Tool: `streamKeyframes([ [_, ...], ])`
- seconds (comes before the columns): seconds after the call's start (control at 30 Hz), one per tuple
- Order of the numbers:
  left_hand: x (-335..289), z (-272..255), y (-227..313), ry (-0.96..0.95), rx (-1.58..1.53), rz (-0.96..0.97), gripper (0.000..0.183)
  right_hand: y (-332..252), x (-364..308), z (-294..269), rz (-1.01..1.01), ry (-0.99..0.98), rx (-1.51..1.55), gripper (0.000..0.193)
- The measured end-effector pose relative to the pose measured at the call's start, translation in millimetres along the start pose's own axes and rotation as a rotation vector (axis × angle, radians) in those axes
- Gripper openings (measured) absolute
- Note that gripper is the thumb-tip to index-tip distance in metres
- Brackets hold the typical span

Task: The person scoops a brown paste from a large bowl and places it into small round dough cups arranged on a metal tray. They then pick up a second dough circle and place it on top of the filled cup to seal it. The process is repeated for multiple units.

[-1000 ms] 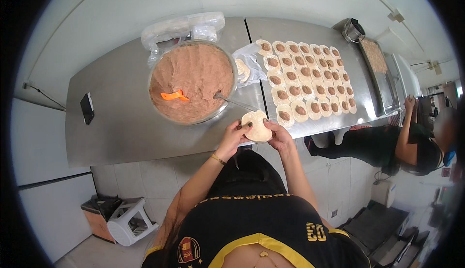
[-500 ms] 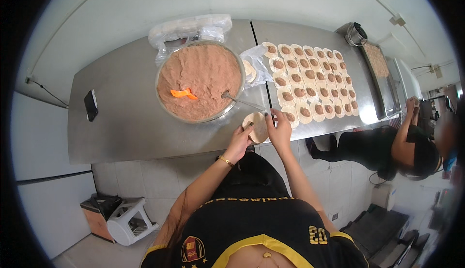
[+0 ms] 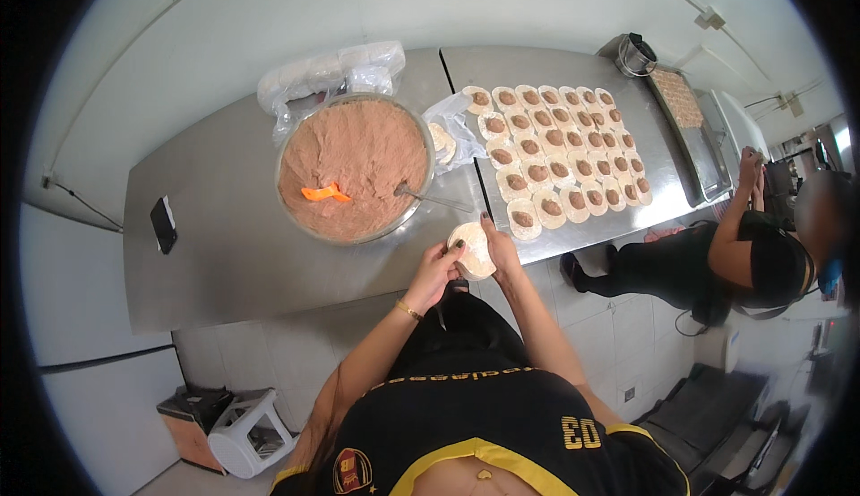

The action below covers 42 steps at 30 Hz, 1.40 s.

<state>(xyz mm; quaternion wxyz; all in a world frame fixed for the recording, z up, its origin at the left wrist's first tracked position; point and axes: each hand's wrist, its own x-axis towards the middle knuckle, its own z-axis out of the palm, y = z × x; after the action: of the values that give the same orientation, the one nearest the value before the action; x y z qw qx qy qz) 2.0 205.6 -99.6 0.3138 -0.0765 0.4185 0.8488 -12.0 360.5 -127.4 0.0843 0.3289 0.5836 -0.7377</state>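
Just beyond the table's front edge, my left hand (image 3: pixel 436 274) grips a small stack of round, pale dough wrappers (image 3: pixel 475 250), thumb on top. My right hand (image 3: pixel 502 250) closes on the stack's right edge; its fingertips are partly hidden. A large metal bowl (image 3: pixel 424 214) of pinkish ground meat filling (image 3: pixel 358 151) stands ahead to the left. From the filling a metal utensil's handle (image 3: pixel 441 199) sticks out toward my hands, and an orange plastic tool (image 3: pixel 324 193) lies on top. Rows of dough rounds (image 3: pixel 553 209), each with a lump of filling, cover the table on the right.
More wrappers (image 3: pixel 440 140) lie in a plastic bag beside the bowl. Wrapped white packs (image 3: pixel 327 75) sit behind it. A dark phone (image 3: pixel 164 225) rests on the steel table (image 3: pixel 215 182) at left. Far right are a metal pot (image 3: pixel 636 55), a tray (image 3: pixel 690 138) and another person (image 3: pixel 770 245).
My right hand has come down against the wrappers' right edge, and the stack now faces up more fully. The whole view has shifted slightly.
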Motion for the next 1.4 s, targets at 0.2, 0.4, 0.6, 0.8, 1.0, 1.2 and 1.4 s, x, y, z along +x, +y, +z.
streamKeyframes([
  [0.2, 0.7, 8.8, 3.1, 0.048, 0.048, -0.047, 0.029, -16.7, 1.5, -31.8, -0.449, 0.166, -0.539, 0.03],
  [0.4, 1.3, 20.0, 11.6, 0.055, 0.101, -0.037, 0.03, -114.6, 45.4, -63.3, -0.704, 0.177, -0.624, 0.013],
  [0.6, 22.8, 25.0, 7.2, 0.15, 0.01, -0.008, 0.036, -200.5, 164.6, -56.8, -0.774, 0.061, -0.638, 0.018],
  [0.8, 68.6, 95.3, 22.8, 0.268, -0.314, 0.193, 0.044, -238.9, 101.5, -5.9, -0.981, -0.328, -0.647, 0.013],
  [1.0, 152.9, 122.5, 36.2, 0.043, -0.562, 0.413, 0.038, -233.0, 76.1, -26.6, -1.279, -0.516, -0.921, 0.03],
  [1.2, 195.1, 153.0, 44.2, 0.257, -0.525, 0.521, 0.039, -242.7, 115.0, -34.6, -1.19, -0.536, -0.885, 0.036],
  [1.4, 209.5, 162.5, 49.7, 0.259, -0.508, 0.603, 0.037, -240.1, 134.4, -35.2, -1.05, -0.539, -0.666, 0.017],
])
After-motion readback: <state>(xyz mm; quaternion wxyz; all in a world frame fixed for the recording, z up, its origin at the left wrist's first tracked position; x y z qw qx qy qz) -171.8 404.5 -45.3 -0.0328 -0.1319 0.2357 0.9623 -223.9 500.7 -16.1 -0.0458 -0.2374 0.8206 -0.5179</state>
